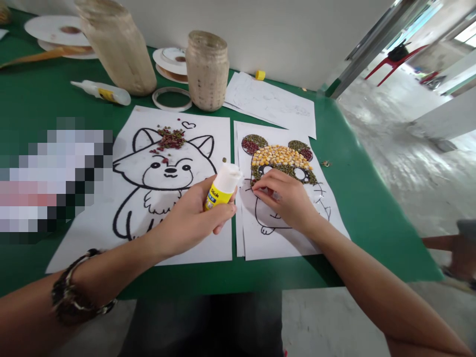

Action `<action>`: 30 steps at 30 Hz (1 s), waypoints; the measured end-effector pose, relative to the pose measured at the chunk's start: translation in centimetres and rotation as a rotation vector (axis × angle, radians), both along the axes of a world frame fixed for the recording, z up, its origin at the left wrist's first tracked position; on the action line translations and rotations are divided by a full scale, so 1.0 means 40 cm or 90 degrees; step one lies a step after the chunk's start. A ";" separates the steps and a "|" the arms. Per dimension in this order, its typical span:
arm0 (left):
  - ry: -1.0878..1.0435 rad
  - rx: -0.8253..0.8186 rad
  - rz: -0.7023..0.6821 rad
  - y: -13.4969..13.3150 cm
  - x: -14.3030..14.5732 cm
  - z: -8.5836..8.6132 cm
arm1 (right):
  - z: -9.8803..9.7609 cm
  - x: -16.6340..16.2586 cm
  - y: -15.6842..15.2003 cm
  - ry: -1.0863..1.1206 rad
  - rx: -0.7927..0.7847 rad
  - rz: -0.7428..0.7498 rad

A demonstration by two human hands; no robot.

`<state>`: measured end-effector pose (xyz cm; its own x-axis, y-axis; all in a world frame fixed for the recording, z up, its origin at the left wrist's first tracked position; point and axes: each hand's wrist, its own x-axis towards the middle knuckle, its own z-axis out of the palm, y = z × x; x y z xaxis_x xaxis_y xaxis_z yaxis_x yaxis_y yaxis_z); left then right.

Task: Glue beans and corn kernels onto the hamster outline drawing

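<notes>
My left hand (197,213) is wrapped round a glue stick (220,188) with a yellow label and an uncapped white top, tilted up. Over the right-hand drawing (293,243), my right hand (280,196) has thumb and fingertips pinched at the left cheek of an animal face; whatever they hold is too small to make out. Yellow corn kernels (280,155) cover the forehead, green beans (286,173) band the eyes, and red and green beans fill the ears. A fox-like drawing (208,248) lies to the left, with a loose pile of red and green beans (171,138) on its head.
Two cloudy jars (207,72), ribbon spools (169,64), a tape roll (171,99) and a glue bottle (102,92) stand or lie along the back. Behind the right drawing are more papers (271,101) and a yellow cap (260,75). The green table (372,213) ends at the right.
</notes>
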<state>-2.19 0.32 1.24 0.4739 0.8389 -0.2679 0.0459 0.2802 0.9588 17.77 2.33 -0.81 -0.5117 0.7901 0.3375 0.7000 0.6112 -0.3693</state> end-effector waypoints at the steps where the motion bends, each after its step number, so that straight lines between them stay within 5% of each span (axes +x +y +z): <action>1: 0.003 -0.001 -0.001 0.000 0.000 0.000 | 0.000 0.000 0.000 0.001 -0.002 0.001; 24: -0.031 0.021 0.005 -0.001 -0.001 0.000 | -0.006 0.002 -0.009 0.030 0.011 0.037; 30: -0.021 0.016 -0.004 0.000 -0.001 0.003 | -0.001 -0.002 -0.008 0.049 -0.004 -0.046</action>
<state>-2.23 0.30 1.36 0.4878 0.8420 -0.2304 0.0155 0.2555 0.9667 17.70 2.01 -0.84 -0.4259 0.8264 0.3683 0.7122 0.5573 -0.4269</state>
